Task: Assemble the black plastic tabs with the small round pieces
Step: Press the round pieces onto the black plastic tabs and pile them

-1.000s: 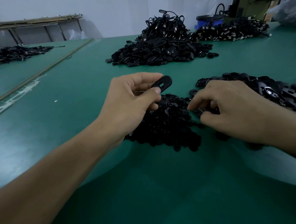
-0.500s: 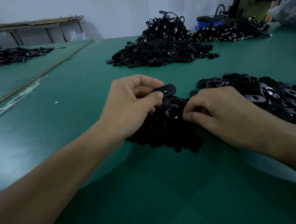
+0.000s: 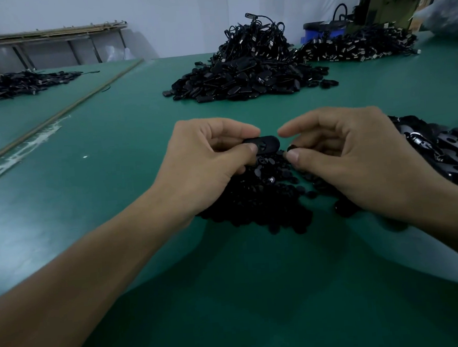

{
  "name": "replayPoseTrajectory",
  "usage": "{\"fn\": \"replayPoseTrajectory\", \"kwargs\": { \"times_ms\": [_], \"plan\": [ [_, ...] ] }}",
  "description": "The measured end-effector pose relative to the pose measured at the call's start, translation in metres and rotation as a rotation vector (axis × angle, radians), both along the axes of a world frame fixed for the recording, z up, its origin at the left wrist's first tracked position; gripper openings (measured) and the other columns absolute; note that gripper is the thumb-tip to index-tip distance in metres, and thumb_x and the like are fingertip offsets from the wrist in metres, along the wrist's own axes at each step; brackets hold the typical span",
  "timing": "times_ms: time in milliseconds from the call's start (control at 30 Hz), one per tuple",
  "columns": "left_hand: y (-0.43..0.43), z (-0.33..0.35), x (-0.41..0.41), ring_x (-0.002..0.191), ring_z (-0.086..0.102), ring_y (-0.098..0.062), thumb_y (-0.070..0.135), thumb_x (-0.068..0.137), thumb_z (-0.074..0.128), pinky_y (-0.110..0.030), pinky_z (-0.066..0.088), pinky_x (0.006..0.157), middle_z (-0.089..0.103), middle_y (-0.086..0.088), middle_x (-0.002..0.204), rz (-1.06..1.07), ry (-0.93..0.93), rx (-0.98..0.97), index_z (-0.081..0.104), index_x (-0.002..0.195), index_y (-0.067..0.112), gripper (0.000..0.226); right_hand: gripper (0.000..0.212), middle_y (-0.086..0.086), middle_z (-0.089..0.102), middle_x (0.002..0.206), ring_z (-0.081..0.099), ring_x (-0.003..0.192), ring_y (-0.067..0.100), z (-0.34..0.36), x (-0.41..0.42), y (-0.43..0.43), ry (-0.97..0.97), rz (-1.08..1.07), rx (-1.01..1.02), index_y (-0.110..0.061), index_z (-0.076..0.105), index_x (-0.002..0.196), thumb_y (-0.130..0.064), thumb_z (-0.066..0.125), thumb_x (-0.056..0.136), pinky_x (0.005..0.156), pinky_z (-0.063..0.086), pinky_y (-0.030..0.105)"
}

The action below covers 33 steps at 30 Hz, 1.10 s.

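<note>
Across our smooth green table mat (image 3: pixel 114 181) lies a loose heap of matte round black pieces (image 3: pixel 265 198). Above it, our left hand (image 3: pixel 208 164) pinches a glossy black oval plastic tab (image 3: pixel 267 143), long axis pointing right. Just beside its free end, our right hand (image 3: pixel 356 153) pinches one small round black piece (image 3: pixel 292 147).

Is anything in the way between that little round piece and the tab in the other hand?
Nothing visible. The round piece pinched by the right hand sits right of the tab the left hand holds, only a gap between.
</note>
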<state>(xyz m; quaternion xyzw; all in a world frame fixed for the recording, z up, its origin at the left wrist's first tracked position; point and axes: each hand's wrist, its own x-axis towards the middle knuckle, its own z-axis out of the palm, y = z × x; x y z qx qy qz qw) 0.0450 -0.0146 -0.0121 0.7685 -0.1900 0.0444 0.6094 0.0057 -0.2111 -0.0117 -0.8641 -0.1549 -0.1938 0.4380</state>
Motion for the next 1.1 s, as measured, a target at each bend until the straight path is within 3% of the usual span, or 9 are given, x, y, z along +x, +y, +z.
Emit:
{"fn": "replayPoseTrajectory", "kwargs": {
  "times_ms": [200,467,667,833,1100],
  "plan": [
    [-0.0013,0.0008,-0.0018,0.068,0.070,-0.012,0.004,0.086,0.075,-0.018,0.057,0.066,0.076,0.002,0.072,-0.014,-0.003,0.005,0.076,0.087,0.025,0.021,0.018,-0.010,0.075,0.076,0.070,0.071,0.008,0.0023,0.0010,-0.0006,0.015,0.014,0.056,-0.032,0.077,0.084,-0.014,0.075,0.085,0.070,0.056,0.021],
    [-0.0022,0.0027,-0.0043,0.067,0.068,-0.011,0.003,0.086,0.074,-0.016,0.056,0.065,0.076,0.001,0.070,-0.024,-0.006,0.000,0.075,0.087,0.023,0.020,0.029,-0.011,0.076,0.080,0.071,0.071,0.001,0.0065,-0.0022,0.0004,0.069,0.029,0.136,-0.034,0.073,0.099,-0.007,0.071,0.088,0.069,0.051,0.009],
    [-0.0029,0.0028,-0.0053,0.067,0.069,-0.011,0.003,0.086,0.074,-0.017,0.055,0.064,0.076,0.002,0.070,-0.016,-0.007,0.000,0.075,0.087,0.023,0.020,0.014,0.001,0.076,0.073,0.070,0.062,0.004,0.0086,-0.0029,0.0023,0.128,0.061,0.266,-0.020,0.074,0.085,-0.006,0.073,0.085,0.061,0.054,0.014],
    [-0.0026,0.0029,-0.0055,0.071,0.073,-0.018,0.004,0.085,0.075,-0.020,0.058,0.068,0.076,0.004,0.073,-0.006,-0.039,0.006,0.076,0.086,0.026,0.022,0.007,-0.006,0.071,0.066,0.059,0.056,0.000,0.0064,-0.0008,0.0015,0.112,0.040,0.307,-0.024,0.079,0.077,-0.017,0.079,0.079,0.055,0.047,0.011],
    [-0.0055,0.0039,-0.0093,0.072,0.073,-0.007,0.013,0.075,0.076,-0.017,0.055,0.067,0.077,0.007,0.077,-0.032,-0.093,-0.048,0.076,0.086,0.029,0.020,0.017,0.010,0.075,0.074,0.069,0.065,0.015,0.0049,-0.0001,0.0026,0.195,0.093,0.458,-0.022,0.078,0.075,-0.007,0.077,0.082,0.058,0.052,0.018]
  ]
}}
